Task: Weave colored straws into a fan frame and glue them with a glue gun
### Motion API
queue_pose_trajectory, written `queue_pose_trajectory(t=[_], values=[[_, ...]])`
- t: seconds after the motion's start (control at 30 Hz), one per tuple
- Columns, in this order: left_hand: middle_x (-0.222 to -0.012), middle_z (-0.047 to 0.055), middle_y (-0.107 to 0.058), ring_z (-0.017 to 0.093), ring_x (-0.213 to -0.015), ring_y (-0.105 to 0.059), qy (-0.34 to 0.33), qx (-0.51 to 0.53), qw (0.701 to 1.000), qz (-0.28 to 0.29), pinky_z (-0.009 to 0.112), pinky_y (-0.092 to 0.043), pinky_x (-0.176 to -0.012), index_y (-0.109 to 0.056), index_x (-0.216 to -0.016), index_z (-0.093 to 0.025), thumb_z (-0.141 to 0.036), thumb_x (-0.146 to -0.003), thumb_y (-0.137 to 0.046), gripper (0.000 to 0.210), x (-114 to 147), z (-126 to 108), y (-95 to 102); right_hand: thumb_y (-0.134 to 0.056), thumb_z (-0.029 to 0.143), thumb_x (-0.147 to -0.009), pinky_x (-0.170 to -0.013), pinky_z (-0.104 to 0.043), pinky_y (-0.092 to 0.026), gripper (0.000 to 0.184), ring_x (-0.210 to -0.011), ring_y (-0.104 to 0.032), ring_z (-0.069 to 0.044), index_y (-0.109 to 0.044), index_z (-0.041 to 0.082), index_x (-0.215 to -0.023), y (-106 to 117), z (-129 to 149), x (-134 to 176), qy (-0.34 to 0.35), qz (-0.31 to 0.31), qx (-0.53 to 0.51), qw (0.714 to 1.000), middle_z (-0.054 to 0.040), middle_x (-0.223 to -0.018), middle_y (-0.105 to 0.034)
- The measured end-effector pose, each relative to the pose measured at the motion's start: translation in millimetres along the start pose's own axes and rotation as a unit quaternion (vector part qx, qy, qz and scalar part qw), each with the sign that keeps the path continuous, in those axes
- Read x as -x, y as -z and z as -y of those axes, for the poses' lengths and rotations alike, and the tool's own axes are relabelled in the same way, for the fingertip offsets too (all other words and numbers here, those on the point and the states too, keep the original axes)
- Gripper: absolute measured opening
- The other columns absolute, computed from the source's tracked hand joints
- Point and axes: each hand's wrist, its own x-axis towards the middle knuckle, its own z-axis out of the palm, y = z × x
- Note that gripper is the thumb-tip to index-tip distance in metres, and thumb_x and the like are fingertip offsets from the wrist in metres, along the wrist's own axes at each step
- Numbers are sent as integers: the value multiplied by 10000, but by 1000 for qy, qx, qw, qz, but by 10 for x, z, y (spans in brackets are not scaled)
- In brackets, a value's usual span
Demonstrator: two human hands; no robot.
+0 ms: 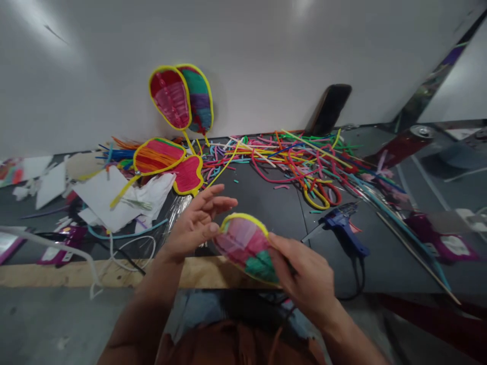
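Note:
My right hand (306, 271) grips an oval pipe-cleaner fan (245, 243) by its right edge, fingers closed on it. The fan has a fuzzy yellow rim and pink, lilac and green panels, slightly blurred. At its upper left, my left hand (200, 220) is open with the fingers apart. Its thumb is close to the rim; whether it touches, I cannot tell. Beyond it lie a red-and-orange fan (162, 157) and a smaller pink piece (189, 175), both edged in yellow. Two similar fans, one pink (171, 99) and one green-and-purple (198, 96), lean on the wall.
Loose pipe cleaners (266, 154) are heaped along the wall. To the right are a blue glue gun (344, 230), scissors (319, 196), a phone (330, 109) propped upright and a drink can (409, 144). White paper scraps (108, 195) and a white cable (85, 253) occupy the left.

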Motion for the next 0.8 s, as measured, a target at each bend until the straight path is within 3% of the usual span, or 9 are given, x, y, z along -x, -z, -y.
queue_pose_trajectory(t=[0.13, 0.3, 0.4, 0.5, 0.57, 0.63, 0.7, 0.8], values=[[-989, 68, -716, 207, -979, -669, -5, 9, 996, -90, 351, -499, -922, -514, -1291, -234, -240, -751, -758, 592, 79, -41, 29, -594, 110, -874, -780, -219, -557, 275, -794, -732, -152, -661, 214, -1120, 175, -55, -99, 1, -70, 97, 993, -33, -956, -768], [-794, -4, -658, 135, -778, -640, -9, 30, 992, -126, 248, -511, -747, -576, -1201, -226, -161, -626, -827, 631, 273, 56, 40, -640, 209, -864, -714, -239, -559, 255, -751, -730, -163, -690, 234, -1113, 276, -187, -34, -48, -127, 166, 977, -21, -942, -769], [-797, -12, -617, 128, -763, -617, -9, 17, 991, -130, 259, -509, -751, -563, -1211, -223, -173, -609, -825, 658, 467, 145, 51, -666, 289, -841, -718, -283, -559, 268, -768, -724, -181, -706, 230, -1099, 354, -287, -45, -112, -178, 147, 967, -45, -983, -761], [-827, -4, -606, 135, -794, -609, -6, -91, 986, -141, 277, -511, -776, -513, -1259, -217, -223, -670, -778, 646, 680, 243, 94, -671, 363, -817, -756, -350, -555, 318, -781, -710, -196, -706, 204, -1090, 467, -413, -150, -176, -240, 38, 954, -62, -957, -757], [-885, 12, -619, 151, -856, -615, -5, -220, 964, -148, 315, -510, -834, -482, -1286, -216, -257, -746, -701, 584, 827, 295, 138, -704, 386, -769, -724, -379, -558, 342, -717, -696, -194, -710, 209, -1062, 566, -499, -228, -209, -276, -68, 936, -56, -913, -757], [-998, 40, -642, 180, -956, -611, -6, -355, 922, -154, 357, -501, -890, -458, -1307, -217, -264, -806, -621, 529, 983, 332, 182, -747, 373, -702, -706, -404, -559, 325, -652, -672, -188, -719, 236, -995, 688, -571, -270, -227, -314, -160, 908, -39, -869, -757], [-1076, 61, -655, 201, -1012, -601, -20, -448, 880, -157, 390, -494, -919, -439, -1321, -205, -249, -842, -557, 495, 1151, 368, 217, -766, 344, -645, -719, -426, -559, 286, -607, -654, -181, -723, 256, -913, 826, -606, -259, -225, -358, -196, 885, -9, -805, -750], [-1132, 92, -664, 227, -1076, -575, -86, -535, 830, -132, 433, -453, -988, -426, -1336, -167, -207, -868, -496, 475, 1399, 455, 247, -773, 319, -608, -767, -455, -557, 231, -610, -657, -182, -723, 290, -832, 1054, -549, -150, -220, -379, -200, 876, 24, -779, -743]])
